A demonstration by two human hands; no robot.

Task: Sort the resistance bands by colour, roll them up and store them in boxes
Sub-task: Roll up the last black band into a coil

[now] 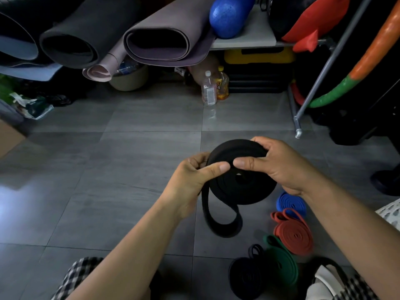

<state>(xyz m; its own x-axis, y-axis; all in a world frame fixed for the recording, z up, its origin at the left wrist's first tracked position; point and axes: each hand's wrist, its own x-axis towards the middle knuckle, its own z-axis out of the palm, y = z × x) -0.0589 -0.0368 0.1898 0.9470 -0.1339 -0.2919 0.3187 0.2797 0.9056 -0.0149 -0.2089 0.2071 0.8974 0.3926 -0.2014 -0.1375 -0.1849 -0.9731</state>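
Note:
A wide black resistance band (240,187) is wound into a thick coil held above the floor, with a loose loop hanging below it. My left hand (194,180) grips the coil's left side, thumb pressed on its face. My right hand (281,165) holds the right side, thumb on the face too. On the floor at lower right lie rolled bands: a blue one (291,203), a red one (295,233), a green one (281,263) and a dark one (246,278).
Rolled exercise mats (164,37) and a blue foam roller (229,16) lie on a low shelf ahead. Two plastic bottles (208,88) stand on the grey tile floor. A cardboard box corner (8,137) shows at far left. A metal rack leg (298,131) stands at right.

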